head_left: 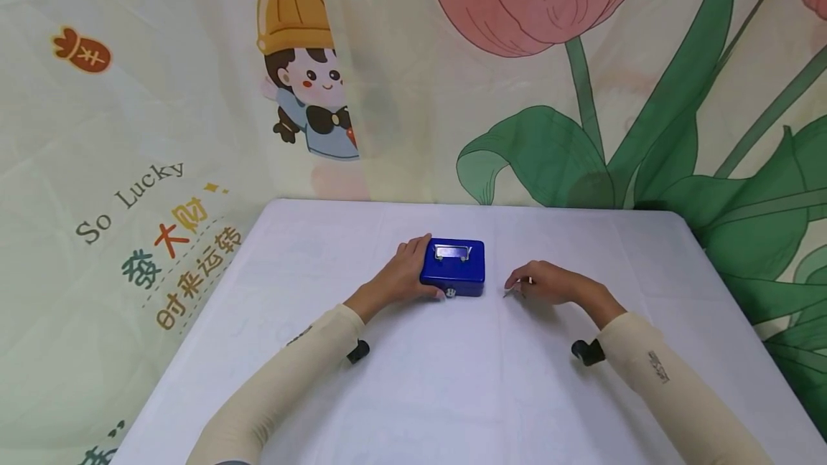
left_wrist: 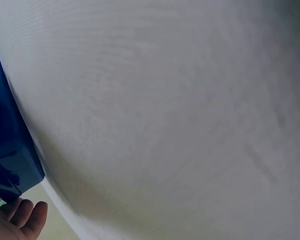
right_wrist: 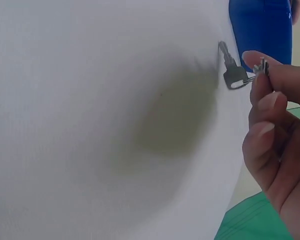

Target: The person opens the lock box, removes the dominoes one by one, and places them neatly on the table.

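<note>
A small blue cash box (head_left: pixel 468 280) sits on the white table, its lid shut, with a silver handle (head_left: pixel 451 252) on top and a round lock (head_left: pixel 450 293) low on the front. My left hand (head_left: pixel 407 270) grips the box from its left side, thumb at the front beside the lock and fingers along the side toward the back. To the right of the box, my right hand (head_left: pixel 545 282) pinches a small bunch of keys between thumb and forefinger. In the right wrist view one key (right_wrist: pixel 234 74) hangs from the fingertips, its blade pointing away; another metal piece (right_wrist: pixel 262 66) shows between the fingers.
The white-covered table (head_left: pixel 413 393) reaches back to a patterned cloth (head_left: pixel 400 77) with tulips and a cartoon figure. Black wrist cameras are strapped at the left cuff (head_left: pixel 352 321) and right cuff (head_left: pixel 623 336).
</note>
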The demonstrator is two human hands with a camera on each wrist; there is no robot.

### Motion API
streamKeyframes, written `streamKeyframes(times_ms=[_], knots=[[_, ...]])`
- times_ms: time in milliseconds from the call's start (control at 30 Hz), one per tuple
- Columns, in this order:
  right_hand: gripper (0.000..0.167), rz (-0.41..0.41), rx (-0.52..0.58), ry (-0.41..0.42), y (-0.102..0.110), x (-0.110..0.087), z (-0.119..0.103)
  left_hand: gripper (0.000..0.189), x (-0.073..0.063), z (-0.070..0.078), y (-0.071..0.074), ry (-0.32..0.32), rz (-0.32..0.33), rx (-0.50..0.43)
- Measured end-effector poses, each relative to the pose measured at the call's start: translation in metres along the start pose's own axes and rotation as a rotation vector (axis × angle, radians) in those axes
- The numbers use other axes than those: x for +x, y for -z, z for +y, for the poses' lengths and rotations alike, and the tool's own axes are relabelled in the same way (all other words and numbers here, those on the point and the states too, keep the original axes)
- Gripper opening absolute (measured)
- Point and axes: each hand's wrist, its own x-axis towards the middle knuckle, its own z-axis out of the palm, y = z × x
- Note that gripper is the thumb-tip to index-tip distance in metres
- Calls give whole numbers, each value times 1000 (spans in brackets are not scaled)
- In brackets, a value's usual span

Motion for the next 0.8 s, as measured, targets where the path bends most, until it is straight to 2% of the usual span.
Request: streamKeyframes(times_ms=[100,333,533,667,800], knots=[[25,-5,53,25,-2,-1,-2,124,0,0,-1,-2,5,-7],[19,5,186,2,-7,-5,-11,124,-1,-1,-2,-7,11,-9],[10,32,268,17,-11,-5,-16,123,-1,0,-2,-2,7,-14],[16,38,288,44,-15,-4,-15,122,0,0,-2,-2,5,-17],[28,28,242,83,-18,-2,-14,122,1,-1,-3,-1,6,-17]])
